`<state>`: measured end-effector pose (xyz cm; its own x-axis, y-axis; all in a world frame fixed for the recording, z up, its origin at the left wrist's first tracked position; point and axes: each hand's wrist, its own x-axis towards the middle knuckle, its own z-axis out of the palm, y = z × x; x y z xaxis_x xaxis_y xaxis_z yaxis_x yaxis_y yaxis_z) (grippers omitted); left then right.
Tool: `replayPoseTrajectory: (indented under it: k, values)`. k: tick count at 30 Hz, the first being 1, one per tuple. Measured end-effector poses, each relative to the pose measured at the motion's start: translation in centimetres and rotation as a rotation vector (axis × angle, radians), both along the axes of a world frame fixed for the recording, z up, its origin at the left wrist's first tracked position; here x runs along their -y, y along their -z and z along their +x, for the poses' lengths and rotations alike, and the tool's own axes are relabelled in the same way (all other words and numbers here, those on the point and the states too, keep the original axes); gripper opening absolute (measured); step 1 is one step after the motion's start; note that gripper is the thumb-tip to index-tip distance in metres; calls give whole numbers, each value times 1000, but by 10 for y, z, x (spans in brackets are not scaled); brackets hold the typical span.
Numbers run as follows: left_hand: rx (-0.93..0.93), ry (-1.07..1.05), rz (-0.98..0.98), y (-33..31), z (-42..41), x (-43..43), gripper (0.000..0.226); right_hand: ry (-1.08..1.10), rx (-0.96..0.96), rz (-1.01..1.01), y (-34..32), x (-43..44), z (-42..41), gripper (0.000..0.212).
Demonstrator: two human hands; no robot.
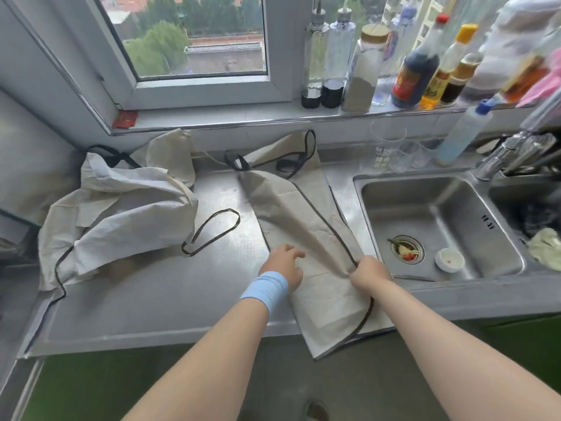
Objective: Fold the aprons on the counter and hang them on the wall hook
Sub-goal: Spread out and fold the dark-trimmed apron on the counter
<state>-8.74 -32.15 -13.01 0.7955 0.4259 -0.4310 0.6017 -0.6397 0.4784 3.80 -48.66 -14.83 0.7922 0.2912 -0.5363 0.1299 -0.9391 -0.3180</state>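
Note:
A beige apron (303, 220) with dark edging lies lengthwise on the steel counter (158, 296), folded into a long strip, its lower end hanging over the front edge. My right hand (368, 273) pinches its dark-trimmed right edge. My left hand (283, 264), with a blue wristband, rests on the apron's left side, fingers loosely curled on the cloth. A second beige apron (121, 211) lies crumpled at the left of the counter, one dark strap looping out toward the middle. No wall hook is in view.
A steel sink (440, 208) with a small white dish and food scraps sits right of the apron. Bottles (416, 65) line the window sill. Two clear glasses (387, 150) stand behind the sink, beside a tap (510, 153).

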Motion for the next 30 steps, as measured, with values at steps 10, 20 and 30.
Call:
replayPoseTrajectory:
  k: [10,20,30]
  values:
    - [-423,239,204,7,-28,-46,44,-235,-358,-10,-5,-57,-35,21]
    - [-214,264,229,15,-13,-38,67,-249,104,-94,-4,-48,-3,12]
    - [-389,261,223,15,-10,-37,59,-181,0,150,22,-45,-2,47]
